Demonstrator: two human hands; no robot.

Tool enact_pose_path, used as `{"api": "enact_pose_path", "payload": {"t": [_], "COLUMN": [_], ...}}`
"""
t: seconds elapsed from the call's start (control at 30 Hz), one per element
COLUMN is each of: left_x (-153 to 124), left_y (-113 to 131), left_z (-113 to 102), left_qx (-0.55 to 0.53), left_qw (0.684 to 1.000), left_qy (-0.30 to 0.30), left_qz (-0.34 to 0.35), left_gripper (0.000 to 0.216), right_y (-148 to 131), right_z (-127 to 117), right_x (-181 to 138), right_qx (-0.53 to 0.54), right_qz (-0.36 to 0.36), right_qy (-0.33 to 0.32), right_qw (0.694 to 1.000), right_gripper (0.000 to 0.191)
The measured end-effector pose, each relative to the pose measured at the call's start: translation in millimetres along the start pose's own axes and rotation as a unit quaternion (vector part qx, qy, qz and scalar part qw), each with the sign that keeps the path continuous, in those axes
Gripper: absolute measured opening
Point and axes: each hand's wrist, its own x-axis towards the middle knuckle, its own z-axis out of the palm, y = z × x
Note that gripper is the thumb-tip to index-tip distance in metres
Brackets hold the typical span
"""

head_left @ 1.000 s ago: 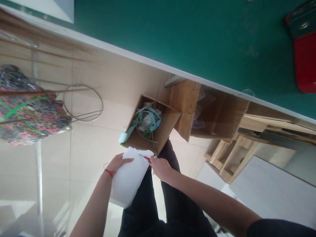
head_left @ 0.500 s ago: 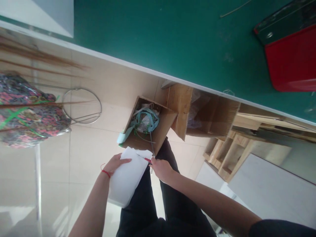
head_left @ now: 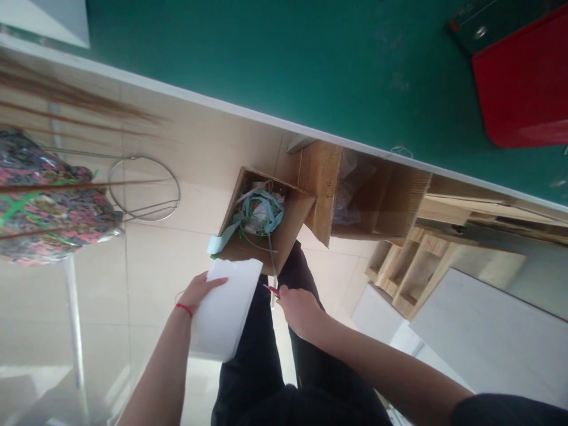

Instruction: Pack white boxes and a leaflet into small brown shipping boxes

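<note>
My left hand (head_left: 200, 292) is closed on a white packet (head_left: 226, 307) that looks like folded or stacked paper, its thumb lying across the front. The packet hangs in front of my legs, its top edge just below an open cardboard box (head_left: 290, 222). To the packet's right, my right hand (head_left: 300, 307) grips a small red-handled tool (head_left: 274, 291) with a thin metal tip pointing left. The tip is apart from the packet, and its exact kind is too small to make out. Inside the box lie pale blue strips (head_left: 274, 216), green cord and white scraps.
A green table (head_left: 266, 59) with a red box-like object (head_left: 523, 89) spans the top. Under it stand a larger carton (head_left: 386, 207) with clear plastic and a wooden rack (head_left: 412, 272). At left are a flowered bundle (head_left: 57, 207) and a metal ring (head_left: 177, 189).
The red-handled tool has come off the packet's top edge and moved slightly right. My left hand and the packet have shifted a little left. The packet's top edge now looks straighter.
</note>
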Motion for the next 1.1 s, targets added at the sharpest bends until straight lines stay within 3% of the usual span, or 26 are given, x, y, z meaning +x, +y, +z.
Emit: {"api": "enact_pose_path", "payload": {"t": [0.17, 0.3, 0.47, 1.1], "left_x": [-10, -10, -8, 3], "left_y": [-1, 5, 6, 1], "left_z": [-15, -11, -9, -16], "left_qx": [-0.028, -0.029, -0.026, -0.044], "left_qw": [0.999, 0.999, 0.999, 0.999], "left_qy": [0.032, 0.02, 0.022, -0.014], "left_qz": [-0.01, 0.001, 0.008, 0.006], "left_gripper": [0.034, 0.046, 0.044, 0.051], "right_y": [19, 15, 4, -1], "right_z": [-5, 2, 5, -8], "right_x": [-10, 13, 40, 49], "right_qx": [0.021, -0.004, -0.018, -0.042], "right_qz": [0.006, -0.06, -0.088, -0.084], "right_qy": [0.007, 0.043, 0.064, 0.048], "right_qw": [1.0, 0.997, 0.994, 0.994], "right_gripper": [0.027, 0.029, 0.03, 0.029]}}
